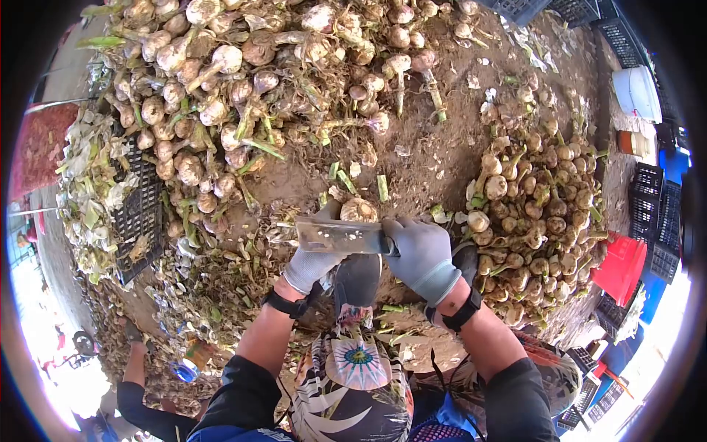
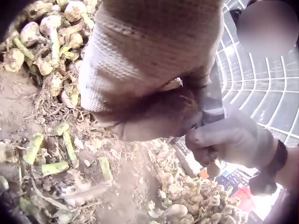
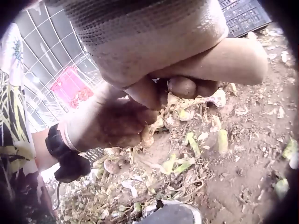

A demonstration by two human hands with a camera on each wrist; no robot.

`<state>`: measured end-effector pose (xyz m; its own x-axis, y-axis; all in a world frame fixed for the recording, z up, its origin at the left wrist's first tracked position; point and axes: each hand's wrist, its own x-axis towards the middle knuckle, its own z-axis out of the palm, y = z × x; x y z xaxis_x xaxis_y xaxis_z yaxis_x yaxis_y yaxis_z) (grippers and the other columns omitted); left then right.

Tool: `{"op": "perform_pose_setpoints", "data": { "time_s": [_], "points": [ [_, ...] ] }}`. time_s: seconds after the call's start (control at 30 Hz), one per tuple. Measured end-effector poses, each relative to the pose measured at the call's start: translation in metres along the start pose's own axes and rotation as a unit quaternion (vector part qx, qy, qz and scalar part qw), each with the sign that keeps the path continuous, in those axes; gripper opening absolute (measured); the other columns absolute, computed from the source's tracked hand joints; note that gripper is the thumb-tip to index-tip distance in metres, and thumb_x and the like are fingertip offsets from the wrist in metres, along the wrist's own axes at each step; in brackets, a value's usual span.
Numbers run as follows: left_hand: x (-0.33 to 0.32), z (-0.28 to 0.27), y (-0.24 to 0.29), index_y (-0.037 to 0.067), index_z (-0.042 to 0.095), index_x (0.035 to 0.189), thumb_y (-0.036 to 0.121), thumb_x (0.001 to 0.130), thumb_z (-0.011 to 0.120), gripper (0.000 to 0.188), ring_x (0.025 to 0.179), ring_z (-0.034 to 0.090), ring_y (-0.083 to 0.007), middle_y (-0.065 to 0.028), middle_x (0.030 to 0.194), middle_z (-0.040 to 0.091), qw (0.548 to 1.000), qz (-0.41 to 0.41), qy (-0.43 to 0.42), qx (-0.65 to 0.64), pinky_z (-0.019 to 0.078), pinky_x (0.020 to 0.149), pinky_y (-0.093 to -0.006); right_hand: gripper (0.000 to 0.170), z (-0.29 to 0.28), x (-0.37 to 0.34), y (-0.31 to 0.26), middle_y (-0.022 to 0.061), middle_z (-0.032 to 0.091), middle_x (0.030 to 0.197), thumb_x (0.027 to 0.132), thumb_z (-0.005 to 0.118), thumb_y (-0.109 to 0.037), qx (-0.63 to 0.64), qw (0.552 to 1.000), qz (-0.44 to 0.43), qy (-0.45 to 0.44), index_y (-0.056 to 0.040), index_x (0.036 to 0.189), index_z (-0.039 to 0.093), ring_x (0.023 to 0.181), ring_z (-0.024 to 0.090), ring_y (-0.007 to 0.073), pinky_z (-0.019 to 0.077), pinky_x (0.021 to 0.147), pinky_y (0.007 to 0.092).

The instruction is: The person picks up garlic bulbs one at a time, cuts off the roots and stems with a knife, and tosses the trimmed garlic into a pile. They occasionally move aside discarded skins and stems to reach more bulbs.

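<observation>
My gloved right hand grips a broad-bladed knife, its flat blade lying sideways across the front of my left hand. The gloved left hand is behind the blade, with its fingers around a garlic bulb that shows just past the blade's far edge. In the left wrist view, the left glove fills the top and hides the bulb; the right hand is close beside it. Cut green stem pieces lie on the soil just beyond the bulb.
A large heap of garlic with stems spreads at the far left. Trimmed bulbs are piled at the right. Beyond them stand a red bucket, a white bucket and black crates. Another black crate lies left. My shoe is below the hands.
</observation>
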<state>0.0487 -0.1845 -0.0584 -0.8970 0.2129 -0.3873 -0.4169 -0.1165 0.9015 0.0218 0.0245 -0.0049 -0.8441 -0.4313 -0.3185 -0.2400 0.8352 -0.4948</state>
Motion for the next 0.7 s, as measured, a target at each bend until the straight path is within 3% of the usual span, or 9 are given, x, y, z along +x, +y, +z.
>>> {"op": "perform_pose_setpoints", "data": {
  "time_s": [0.07,0.13,0.27,0.33,0.47,0.53,0.6,0.67,0.7],
  "points": [
    [0.001,0.001,0.008,0.000,0.045,0.136,0.003,0.083,0.077,0.062,0.110,0.061,-0.0161,-0.0070,0.120,0.063,0.997,0.035,-0.030,0.061,0.0547,0.093,-0.0314,0.022,0.004,0.001,0.004,0.0105,0.065,0.085,0.078,0.065,-0.019,0.009,1.000,0.005,-0.002,-0.0137,0.100,0.066,0.077,0.066,0.0348,0.0515,0.066,0.0455],
    [-0.004,0.004,0.010,-0.001,0.047,0.134,0.007,0.083,0.079,0.062,0.108,0.062,-0.0156,-0.0080,0.120,0.063,0.984,-0.035,-0.022,-0.176,0.0546,0.092,-0.0316,0.022,0.007,0.000,0.005,0.0106,0.065,0.085,0.078,0.065,-0.018,0.017,1.000,0.011,-0.005,-0.0138,0.100,0.066,0.077,0.066,0.0349,0.0513,0.066,0.0455],
    [-0.010,0.008,0.017,-0.002,0.048,0.133,0.012,0.081,0.082,0.064,0.104,0.063,-0.0143,-0.0080,0.118,0.063,0.962,-0.058,0.001,-0.267,0.0542,0.090,-0.0309,0.021,0.015,0.000,0.012,0.0109,0.066,0.085,0.081,0.064,-0.017,0.015,0.999,0.040,-0.002,-0.0143,0.101,0.066,0.078,0.067,0.0352,0.0528,0.068,0.0445],
    [-0.006,0.007,0.028,-0.004,0.048,0.132,0.016,0.079,0.085,0.067,0.100,0.063,-0.0136,-0.0066,0.115,0.065,0.997,0.008,-0.069,-0.045,0.0540,0.088,-0.0305,0.020,0.025,0.001,0.037,0.0129,0.070,0.081,0.084,0.064,-0.018,0.065,0.986,0.153,-0.006,-0.0168,0.104,0.067,0.076,0.068,0.0350,0.0536,0.067,0.0449],
    [-0.005,0.013,0.049,-0.001,0.055,0.125,0.020,0.076,0.088,0.063,0.097,0.062,-0.0122,-0.0058,0.111,0.067,0.996,-0.077,-0.029,-0.017,0.0543,0.081,-0.0312,0.023,0.034,-0.014,0.051,0.0140,0.072,0.091,0.083,0.067,-0.020,0.026,0.976,0.211,-0.034,-0.0150,0.105,0.070,0.083,0.070,0.0352,0.0551,0.073,0.0422],
    [0.002,0.011,0.026,0.002,0.059,0.117,0.015,0.076,0.084,0.050,0.091,0.066,-0.0177,-0.0094,0.107,0.066,0.995,-0.070,-0.003,0.069,0.0539,0.078,-0.0320,0.028,0.046,-0.017,0.052,0.0151,0.072,0.088,0.081,0.070,-0.026,0.250,0.939,0.238,0.014,-0.0143,0.107,0.071,0.083,0.069,0.0361,0.0550,0.074,0.0413],
    [0.003,0.012,0.017,0.004,0.058,0.108,0.000,0.077,0.072,0.034,0.084,0.064,-0.0209,-0.0063,0.090,0.061,0.941,0.162,-0.016,0.296,0.0522,0.073,-0.0311,0.032,0.049,-0.013,0.049,0.0162,0.071,0.085,0.081,0.071,-0.029,0.290,0.931,0.220,0.007,-0.0134,0.108,0.071,0.082,0.069,0.0369,0.0546,0.073,0.0410],
    [0.004,0.008,0.024,0.007,0.064,0.100,-0.001,0.072,0.069,0.030,0.085,0.064,-0.0306,-0.0108,0.090,0.059,0.916,0.129,-0.047,0.376,0.0524,0.072,-0.0360,0.030,0.040,-0.003,0.031,0.0118,0.073,0.082,0.080,0.075,-0.017,0.274,0.944,0.184,-0.003,-0.0052,0.107,0.072,0.074,0.070,0.0159,0.0537,0.072,0.0292],
    [0.005,0.005,0.022,0.008,0.065,0.095,0.004,0.070,0.068,0.026,0.085,0.064,-0.0314,-0.0092,0.093,0.060,0.870,0.160,-0.093,0.457,0.0520,0.075,-0.0397,0.032,0.034,0.001,0.024,0.0144,0.072,0.084,0.081,0.074,-0.017,0.271,0.952,0.144,0.008,-0.0059,0.110,0.071,0.074,0.071,0.0207,0.0544,0.073,0.0310]
  ]
}}
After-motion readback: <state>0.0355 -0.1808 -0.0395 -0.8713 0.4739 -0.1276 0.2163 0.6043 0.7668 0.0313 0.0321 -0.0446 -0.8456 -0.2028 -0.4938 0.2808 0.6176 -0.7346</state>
